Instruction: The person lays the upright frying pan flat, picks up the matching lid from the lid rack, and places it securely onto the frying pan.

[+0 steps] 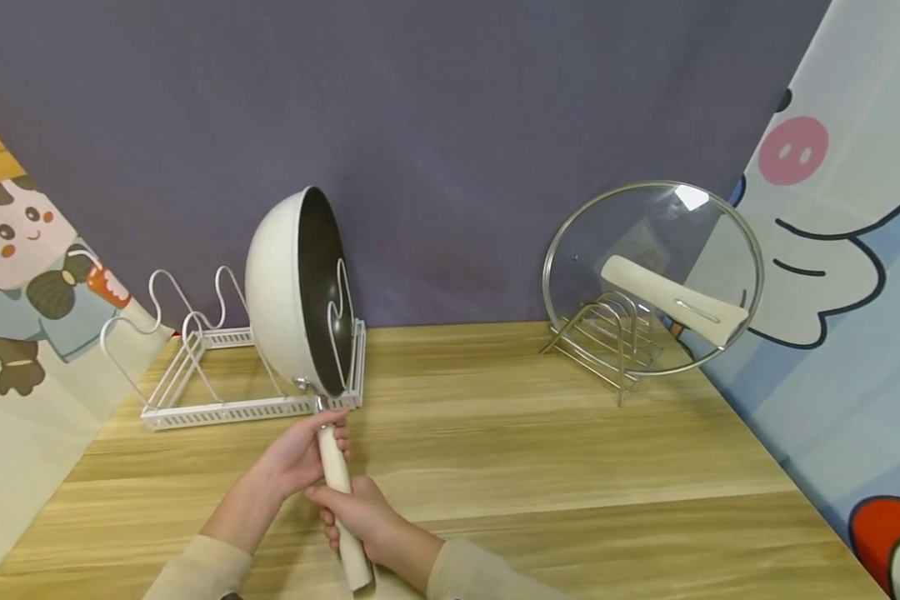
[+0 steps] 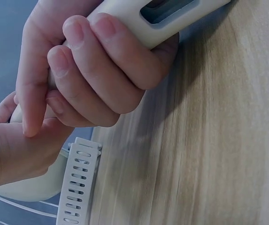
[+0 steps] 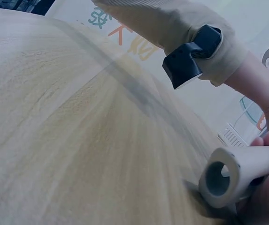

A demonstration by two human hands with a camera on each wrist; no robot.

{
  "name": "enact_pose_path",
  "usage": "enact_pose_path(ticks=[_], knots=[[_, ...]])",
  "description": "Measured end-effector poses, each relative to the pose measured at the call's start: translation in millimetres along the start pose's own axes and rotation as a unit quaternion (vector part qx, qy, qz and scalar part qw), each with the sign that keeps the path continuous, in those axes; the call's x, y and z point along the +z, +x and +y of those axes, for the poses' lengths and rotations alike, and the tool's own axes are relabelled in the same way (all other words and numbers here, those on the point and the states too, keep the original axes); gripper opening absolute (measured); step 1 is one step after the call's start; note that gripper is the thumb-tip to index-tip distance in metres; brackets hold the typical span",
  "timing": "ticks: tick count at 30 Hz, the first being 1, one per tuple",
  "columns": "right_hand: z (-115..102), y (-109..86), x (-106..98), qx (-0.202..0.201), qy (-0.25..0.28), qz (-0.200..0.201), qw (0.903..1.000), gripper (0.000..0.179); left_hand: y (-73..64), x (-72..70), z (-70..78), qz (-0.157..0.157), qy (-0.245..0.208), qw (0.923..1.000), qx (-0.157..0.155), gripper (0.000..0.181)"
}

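Observation:
A deep wok, white outside and dark inside, stands on edge at the right end of a white wire rack. Its cream handle points toward me and slopes down. My left hand holds this handle close to the pan, thumb along the top. Nearer its free end, my right hand grips it, and the curled fingers show in the left wrist view. In the right wrist view the handle's hollow end sticks out just above the table.
To the right, a glass lid with a cream grip leans in a small metal stand. Both racks are on a wood-grain table. Behind it rises a dark grey wall, with cartoon-printed panels at either side.

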State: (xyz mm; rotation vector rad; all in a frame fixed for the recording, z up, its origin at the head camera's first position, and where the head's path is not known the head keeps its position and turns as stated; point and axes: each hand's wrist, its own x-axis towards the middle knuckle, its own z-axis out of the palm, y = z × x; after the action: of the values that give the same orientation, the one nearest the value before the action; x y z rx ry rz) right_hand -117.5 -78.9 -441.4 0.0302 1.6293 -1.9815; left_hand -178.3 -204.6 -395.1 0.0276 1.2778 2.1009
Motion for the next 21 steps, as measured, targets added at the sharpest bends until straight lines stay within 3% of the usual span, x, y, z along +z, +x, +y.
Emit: enact_pose_path(ticks=[8,16,21], knots=[[-0.6,1.5,-2.5,0.014,0.001,-0.017,0.9998,0.018,-3.1,2.7,1.6,0.000,-0.008,1.0000,-0.003,0.021],[-4.8,-4.1,0.1,-0.007,0.023,-0.044,0.9987,0.017,-8.6,6.9,0.2,-0.007,0.000,0.9999,0.011,0.010],[-5.6,-3.2,-0.7,-0.011,0.022,-0.046,0.9986,0.016,-8.6,10.2,-0.1,0.011,0.012,0.9997,0.016,0.010]])
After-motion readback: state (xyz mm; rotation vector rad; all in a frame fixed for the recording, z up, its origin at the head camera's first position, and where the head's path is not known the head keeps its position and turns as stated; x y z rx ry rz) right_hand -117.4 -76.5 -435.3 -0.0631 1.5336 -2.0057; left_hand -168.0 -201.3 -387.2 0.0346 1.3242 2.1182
